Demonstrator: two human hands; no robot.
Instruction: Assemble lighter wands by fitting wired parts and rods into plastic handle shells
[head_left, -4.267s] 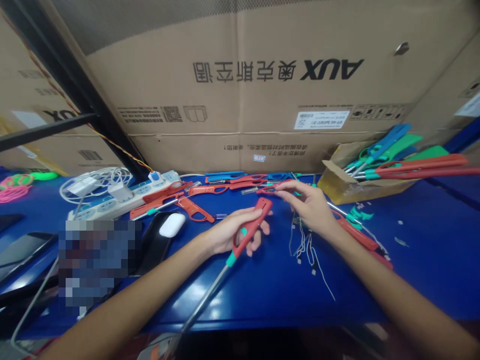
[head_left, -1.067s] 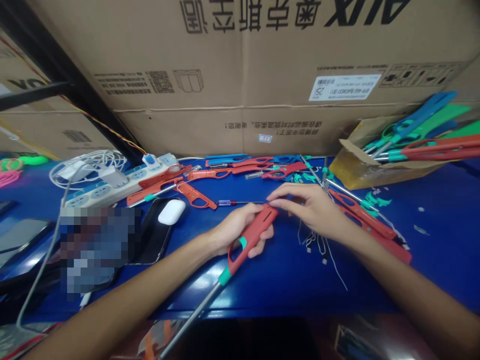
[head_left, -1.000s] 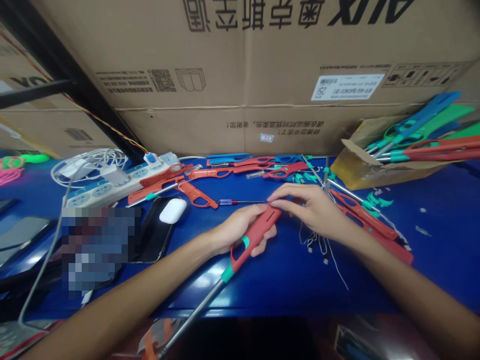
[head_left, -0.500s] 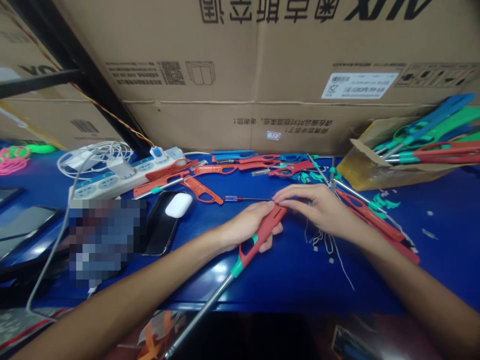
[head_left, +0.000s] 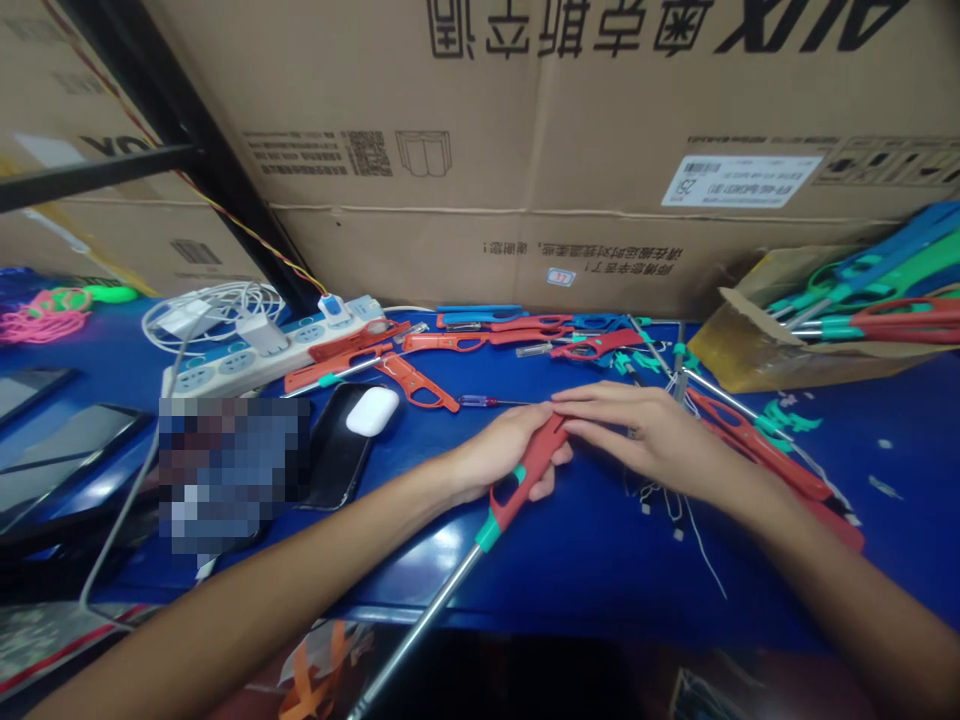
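Observation:
My left hand (head_left: 506, 455) is wrapped round the red handle of a long-neck lighter (head_left: 534, 462). Its green collar and trigger show, and its metal tube points down towards me past the table edge. At the top end of the handle, the fingertips and thumb of my right hand (head_left: 626, 425) close on it, partly covering that end. Just beyond my hands lies a small screwdriver (head_left: 480, 401) with a clear purple handle, its shaft tip hidden behind my left hand. An orange lighter shell half (head_left: 418, 383) rests to the left of it.
Lighter shells and parts line the back of the blue table (head_left: 465, 570). A power strip (head_left: 247, 360) and a black phone (head_left: 330, 460) with a white case (head_left: 373, 411) lie left. At right are red lighter parts (head_left: 765, 450), thin wires, and a carton (head_left: 739, 340) of lighters.
The view has shifted slightly, so the scene sits a little further right. My right fingers now lie straighter over the end of the lighter's handle. My left hand keeps its hold.

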